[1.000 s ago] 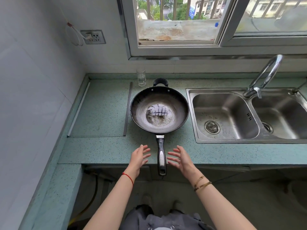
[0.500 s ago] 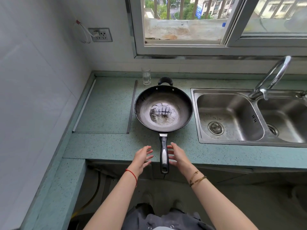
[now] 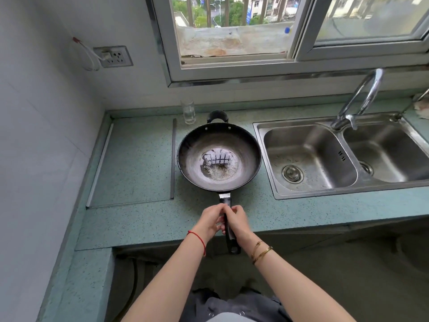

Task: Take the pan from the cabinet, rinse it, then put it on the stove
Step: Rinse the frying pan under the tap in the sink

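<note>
Gripping the pan handle (image 3: 225, 201) with both hands.
Left hand (image 3: 210, 221) and right hand (image 3: 238, 221) meet from either side, fingers curled tight around the handle, forearms converging. The pan (image 3: 219, 145) sits on the green tabletop (image 3: 139, 220), just left of the sink (image 3: 308, 149).

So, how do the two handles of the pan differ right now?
The long handle points toward the person and is gripped by the left hand and the right hand; the loop handle at the far rim is short, curved and untouched. Both are black.
</note>
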Tool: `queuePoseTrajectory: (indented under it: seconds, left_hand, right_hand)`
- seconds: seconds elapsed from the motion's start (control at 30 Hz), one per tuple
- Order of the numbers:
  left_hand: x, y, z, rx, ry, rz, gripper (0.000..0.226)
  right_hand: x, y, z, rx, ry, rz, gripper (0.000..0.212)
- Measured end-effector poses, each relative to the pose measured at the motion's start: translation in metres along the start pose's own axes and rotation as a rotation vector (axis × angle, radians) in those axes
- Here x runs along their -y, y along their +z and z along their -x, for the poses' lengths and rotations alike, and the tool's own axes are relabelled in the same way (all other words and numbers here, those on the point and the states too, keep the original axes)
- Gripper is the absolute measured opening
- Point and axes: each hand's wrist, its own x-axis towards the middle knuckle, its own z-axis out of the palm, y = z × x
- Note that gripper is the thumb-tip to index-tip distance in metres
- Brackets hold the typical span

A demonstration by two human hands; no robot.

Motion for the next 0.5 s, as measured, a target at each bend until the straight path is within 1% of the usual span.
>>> queuePoseTrajectory:
  seconds: [0.13,0.23,0.37,0.5]
  left_hand:
    - [-0.002,-0.007,-0.006,0.032,0.000,-0.024,0.022]
    - [-0.002,-0.010,-0.010,0.048,0.037,-0.021,0.012]
    - [-0.002,-0.003,-0.011,0.093,0.090,-0.020,0.013]
    - [-0.011,0.026,-0.010,0.141,0.143,-0.044,0.013]
  right_hand:
    - [-0.002,0.002,0.006,-0.082,-0.088,0.088,0.020]
    - [-0.001,0.001,0.008,-0.106,-0.123,0.100,0.021]
    - [-0.001,-0.006,0.006,-0.154,-0.162,0.092,0.023]
    - [0.008,-0.029,-0.004,-0.195,-0.215,0.070,0.022]
